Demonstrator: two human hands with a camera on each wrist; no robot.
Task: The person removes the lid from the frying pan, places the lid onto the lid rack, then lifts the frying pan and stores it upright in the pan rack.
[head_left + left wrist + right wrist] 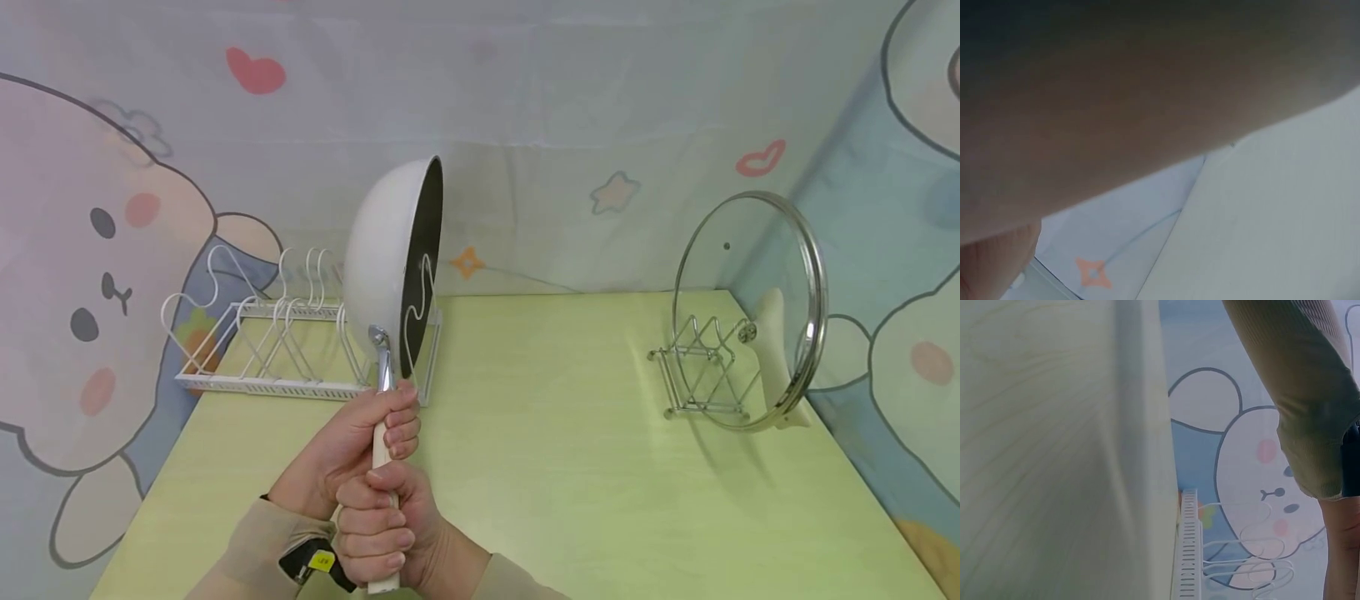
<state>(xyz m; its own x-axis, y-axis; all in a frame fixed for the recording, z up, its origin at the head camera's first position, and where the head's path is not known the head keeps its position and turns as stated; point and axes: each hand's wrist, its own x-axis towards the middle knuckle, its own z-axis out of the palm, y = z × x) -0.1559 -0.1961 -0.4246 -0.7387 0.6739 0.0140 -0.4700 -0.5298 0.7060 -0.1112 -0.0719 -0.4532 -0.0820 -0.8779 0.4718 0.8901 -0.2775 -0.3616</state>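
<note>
A white wok-style pan [378, 250] with a dark inside stands on edge, its opening turned to the right. It is at the right end of a white wire rack [285, 386]; one wire hoop shows in front of the dark inside. Whether the pan's rim rests on the rack cannot be told. My left hand [348, 442] grips the pale handle [381, 450] just below its metal joint. Lower down, my right hand [390, 525] wraps around the handle's end. Blurred skin fills much of the left wrist view; the left sleeve [1304, 406] crosses the right wrist view.
On the table's right side, a glass lid [816, 333] with a metal rim stands upright in a small metal wire rack [705, 408]. The pale green table [555, 467] stretches between the two racks. A cartoon-printed cloth [525, 100] hangs behind.
</note>
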